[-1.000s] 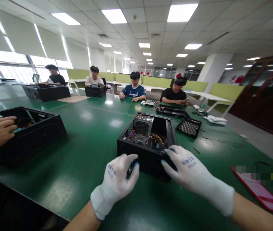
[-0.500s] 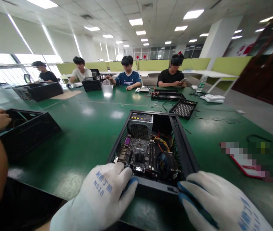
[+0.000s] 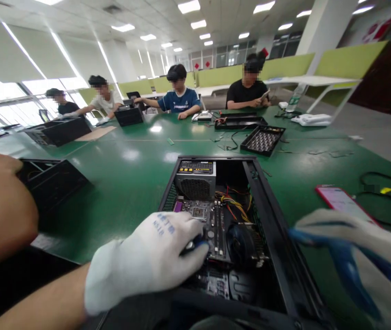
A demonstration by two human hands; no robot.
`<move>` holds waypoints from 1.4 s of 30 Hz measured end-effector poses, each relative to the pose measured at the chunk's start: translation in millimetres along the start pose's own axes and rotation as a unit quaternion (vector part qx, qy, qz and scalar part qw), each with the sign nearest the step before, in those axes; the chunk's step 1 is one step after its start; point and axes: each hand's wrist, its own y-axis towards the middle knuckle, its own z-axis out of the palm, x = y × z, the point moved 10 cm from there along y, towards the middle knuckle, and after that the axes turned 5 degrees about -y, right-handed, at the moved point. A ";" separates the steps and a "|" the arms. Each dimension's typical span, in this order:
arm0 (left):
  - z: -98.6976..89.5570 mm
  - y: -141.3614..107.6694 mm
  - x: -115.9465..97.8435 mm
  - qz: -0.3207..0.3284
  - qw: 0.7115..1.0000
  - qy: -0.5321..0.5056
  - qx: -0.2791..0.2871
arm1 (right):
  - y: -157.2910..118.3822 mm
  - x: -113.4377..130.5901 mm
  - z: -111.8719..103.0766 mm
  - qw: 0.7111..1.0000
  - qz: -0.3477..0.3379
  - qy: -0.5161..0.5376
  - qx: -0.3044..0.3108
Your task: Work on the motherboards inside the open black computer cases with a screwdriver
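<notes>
An opened black computer case (image 3: 280, 256) lies in front of me. Its power supply (image 3: 195, 176) sits at the far left, and the motherboard (image 3: 212, 229) and a dark round fan cooler (image 3: 242, 243) show nearer. My left hand (image 3: 168, 245), in a white glove with blue palm side, reaches over the case's left side onto the motherboard. Its fingers and thumb close around a spot there; what they grip is hidden. My right hand (image 3: 354, 256), likewise gloved and blurred, hovers right of the case, fingers apart and holding nothing, near a red-edged phone (image 3: 345, 204).
At my left a co-worker's arm (image 3: 6, 206) reaches to another black case (image 3: 58, 183). Across the green table (image 3: 126, 183) sit several people. A black perforated panel (image 3: 263, 140), a black tray (image 3: 240, 121), a small green stick (image 3: 170, 141) and cables (image 3: 388, 201) lie about.
My left hand has moved from the case's near edge onto the motherboard. My right hand has let go of the near right corner and moved right. The case now appears closer to me.
</notes>
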 end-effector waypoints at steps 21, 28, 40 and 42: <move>119.4 120.8 74.1 -0.040 0.934 0.170 0.312 | -8.6 -142.3 74.1 0.969 0.243 0.034 -0.011; 124.3 119.9 72.5 -0.042 0.942 0.143 0.302 | -5.8 -126.3 88.2 0.978 0.200 0.031 0.044; 120.0 120.2 69.8 -0.037 0.935 0.186 0.299 | -5.5 -125.4 90.4 0.980 0.190 0.017 0.048; 118.0 120.6 69.5 -0.040 0.934 0.195 0.298 | -6.0 -126.8 90.8 0.981 0.190 0.011 0.048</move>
